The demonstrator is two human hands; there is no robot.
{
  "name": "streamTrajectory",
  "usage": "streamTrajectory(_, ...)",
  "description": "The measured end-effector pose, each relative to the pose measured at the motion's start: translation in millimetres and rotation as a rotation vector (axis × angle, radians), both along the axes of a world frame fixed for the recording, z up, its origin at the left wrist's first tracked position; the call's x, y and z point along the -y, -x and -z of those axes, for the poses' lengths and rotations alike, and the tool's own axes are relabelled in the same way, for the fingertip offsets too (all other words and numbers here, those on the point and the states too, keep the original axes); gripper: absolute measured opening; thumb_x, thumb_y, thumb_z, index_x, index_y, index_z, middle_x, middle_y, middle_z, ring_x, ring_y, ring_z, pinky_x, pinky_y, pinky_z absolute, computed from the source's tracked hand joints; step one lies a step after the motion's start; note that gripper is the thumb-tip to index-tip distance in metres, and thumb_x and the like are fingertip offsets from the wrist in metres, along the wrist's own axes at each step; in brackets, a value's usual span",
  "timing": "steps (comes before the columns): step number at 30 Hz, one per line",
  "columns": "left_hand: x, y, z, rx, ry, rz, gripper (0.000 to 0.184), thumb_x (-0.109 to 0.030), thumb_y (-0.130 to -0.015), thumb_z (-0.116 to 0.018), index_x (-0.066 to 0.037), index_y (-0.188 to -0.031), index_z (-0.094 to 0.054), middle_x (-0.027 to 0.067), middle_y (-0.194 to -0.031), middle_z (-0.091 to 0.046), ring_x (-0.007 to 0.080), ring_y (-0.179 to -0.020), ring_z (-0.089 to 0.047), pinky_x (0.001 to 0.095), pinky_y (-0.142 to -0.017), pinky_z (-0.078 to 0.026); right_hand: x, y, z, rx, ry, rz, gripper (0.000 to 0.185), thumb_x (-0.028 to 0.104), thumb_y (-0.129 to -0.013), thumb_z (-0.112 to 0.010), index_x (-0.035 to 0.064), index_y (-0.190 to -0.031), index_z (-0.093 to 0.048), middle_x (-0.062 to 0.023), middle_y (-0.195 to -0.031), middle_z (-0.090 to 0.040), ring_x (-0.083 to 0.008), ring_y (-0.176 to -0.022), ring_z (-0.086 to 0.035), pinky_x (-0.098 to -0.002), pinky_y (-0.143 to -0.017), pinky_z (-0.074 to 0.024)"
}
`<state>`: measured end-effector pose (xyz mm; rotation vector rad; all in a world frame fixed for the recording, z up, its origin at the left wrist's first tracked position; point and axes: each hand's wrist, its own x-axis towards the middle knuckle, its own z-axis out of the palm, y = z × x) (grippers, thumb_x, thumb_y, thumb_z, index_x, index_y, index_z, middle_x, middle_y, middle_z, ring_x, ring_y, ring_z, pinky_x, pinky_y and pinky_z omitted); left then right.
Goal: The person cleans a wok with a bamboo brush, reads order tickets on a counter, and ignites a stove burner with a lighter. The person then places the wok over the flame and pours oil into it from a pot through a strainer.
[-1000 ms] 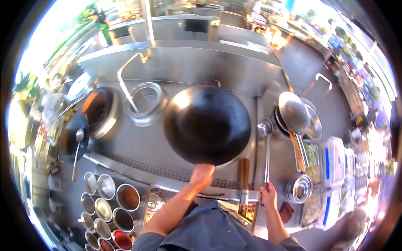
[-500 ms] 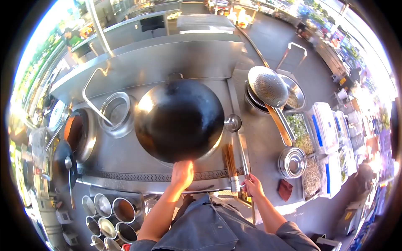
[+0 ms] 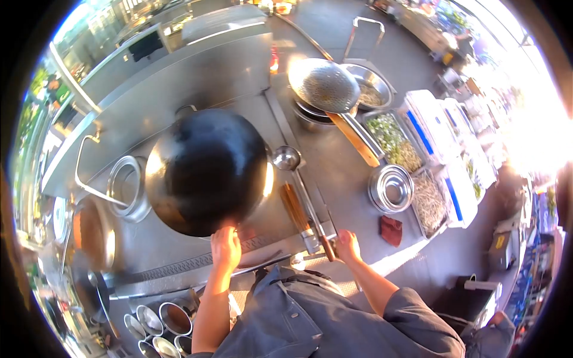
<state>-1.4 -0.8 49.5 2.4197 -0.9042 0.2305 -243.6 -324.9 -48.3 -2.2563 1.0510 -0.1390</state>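
My left hand (image 3: 226, 249) is closed at the near edge of a large black wok (image 3: 209, 173) on the steel stove. Just right of the wok lie a ladle (image 3: 287, 158) with a wooden handle end and a bamboo brush (image 3: 293, 206), side by side. My right hand (image 3: 347, 246) is beside the ladle's handle end, fingers curled. A thin dark line runs up from these fingers; I cannot make out what, if anything, they hold.
A perforated strainer (image 3: 324, 85) rests over pots at the back right. Nested steel bowls (image 3: 391, 188), a dark red cloth (image 3: 391, 231) and a tray of sprouts (image 3: 429, 203) are on the right. A water spout (image 3: 83, 164) is left; several seasoning pots (image 3: 176, 318) sit front left.
The head view has turned and shifted right, so the stove appears further left. My left hand stays at the wok's edge; my right hand has come away from the ladle handle.
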Motion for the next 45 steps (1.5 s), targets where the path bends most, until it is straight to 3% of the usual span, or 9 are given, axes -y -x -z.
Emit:
streamTrajectory(8, -3.2, -2.2, 7.6, -0.029, 0.008, 0.000, 0.015, -0.001, -0.082, -0.061, -0.003, -0.097, -0.059, 0.0149, -0.089, -0.064, 0.0360, -0.085, -0.060, 0.0468, -0.077, -0.045, 101.3, 95.2, -0.4, -0.157, 0.446, 0.649, 0.056, 0.021, -0.077, -0.076, 0.0031, -0.124, -0.050, -0.0222, -0.115, -0.054, -0.0389, -0.109, -0.053, -0.0452, -0.093, -0.0459)
streamTrajectory(13, -6.5, -2.0, 1.4, -0.164, 0.065, -0.052, 0.016, -0.008, -0.083, -0.064, -0.002, -0.098, -0.064, 0.0192, -0.091, -0.066, 0.0399, -0.087, -0.062, 0.0491, -0.077, -0.049, 175.6, 125.0, 13.2, -0.335, 0.078, 0.578, 0.091, 0.033, -0.079, -0.079, -0.0062, -0.145, -0.030, -0.0263, -0.139, -0.047, -0.0380, -0.127, -0.050, -0.0414, -0.106, -0.0429)
streamTrajectory(18, -8.2, 0.1, -13.4, -0.132, 0.153, -0.105, 0.017, -0.006, -0.082, -0.063, -0.002, -0.098, -0.060, 0.0156, -0.096, -0.061, 0.0376, -0.093, -0.058, 0.0462, -0.082, -0.049, 197.1, 128.6, 30.3, -0.350, 0.051, 0.531, 0.104, 0.036, -0.067, -0.085, 0.0198, -0.153, -0.028, -0.0229, -0.142, -0.047, -0.0415, -0.125, -0.050, -0.0480, -0.107, -0.0411)
streamTrajectory(24, -9.9, 15.7, -35.9, -0.102, 0.249, -0.145, 0.025, -0.002, -0.080, -0.065, -0.002, -0.104, -0.057, 0.0146, -0.101, -0.059, 0.0366, -0.095, -0.058, 0.0448, -0.083, -0.048, 183.1, 115.9, 6.1, -0.435, 0.332, 0.213, 0.068, 0.033, -0.071, -0.082, 0.0029, -0.125, -0.055, -0.0211, -0.111, -0.060, -0.0378, -0.113, -0.057, -0.0488, -0.100, -0.0447)
streamTrajectory(30, -10.9, 47.4, -68.9, -0.169, 0.456, -0.173, 0.024, -0.003, -0.083, -0.064, -0.002, -0.107, -0.060, 0.0148, -0.099, -0.060, 0.0343, -0.090, -0.062, 0.0396, -0.076, -0.051, 152.7, 91.6, -19.5, 0.161, 0.120, 0.163, 0.044, 0.019, -0.088, -0.066, -0.0050, -0.123, -0.056, -0.0209, -0.115, -0.063, -0.0313, -0.106, -0.061, -0.0390, -0.095, -0.0465)
streamTrajectory(31, -10.4, 56.6, -74.7, -0.261, 0.482, -0.177, 0.023, -0.006, -0.086, -0.064, -0.003, -0.108, -0.060, 0.0140, -0.097, -0.060, 0.0303, -0.083, -0.064, 0.0371, -0.071, -0.052, 80.1, 45.7, -104.0, 0.100, 0.199, 0.091, 0.036, 0.022, -0.093, -0.065, -0.0015, -0.121, -0.062, -0.0189, -0.103, -0.069, -0.0272, -0.088, -0.065, -0.0381, -0.075, -0.0535)
streamTrajectory(32, -8.3, 64.2, -78.0, -0.388, 0.507, -0.166, 0.022, -0.009, -0.089, -0.064, -0.003, -0.110, -0.059, 0.0133, -0.095, -0.061, 0.0270, -0.080, -0.065, 0.0353, -0.068, -0.053, 78.0, 35.4, -91.4, 0.296, 0.041, 0.210, 0.037, 0.022, -0.092, -0.067, -0.0054, -0.117, -0.064, -0.0221, -0.115, -0.067, -0.0302, -0.103, -0.064, -0.0387, -0.096, -0.0482)
streamTrajectory(40, 14.4, 89.3, -88.4, -1.428, 0.776, 0.064, 0.048, -0.046, -0.102, -0.047, -0.006, -0.127, -0.050, 0.0057, -0.112, -0.058, 0.0175, -0.099, -0.061, 0.0338, -0.082, -0.052, -76.7, -84.7, -223.3, 0.467, -0.185, -0.241, 0.035, 0.022, -0.095, -0.064, -0.0062, -0.116, -0.062, -0.0224, -0.116, -0.064, -0.0312, -0.108, -0.061, -0.0380, -0.095, -0.0480)
streamTrajectory(45, 9.2, 91.7, -72.7, -1.376, 0.999, 0.126, 0.059, -0.045, -0.100, -0.053, -0.008, -0.141, -0.035, 0.0029, -0.121, -0.056, 0.0136, -0.107, -0.056, 0.0321, -0.085, -0.049, -126.0, -98.3, -151.9, 0.490, -0.377, -0.725, 0.034, -0.006, -0.085, -0.061, -0.0023, -0.119, -0.058, -0.0110, -0.107, -0.064, -0.0178, -0.093, -0.064, -0.0313, -0.085, -0.0505)
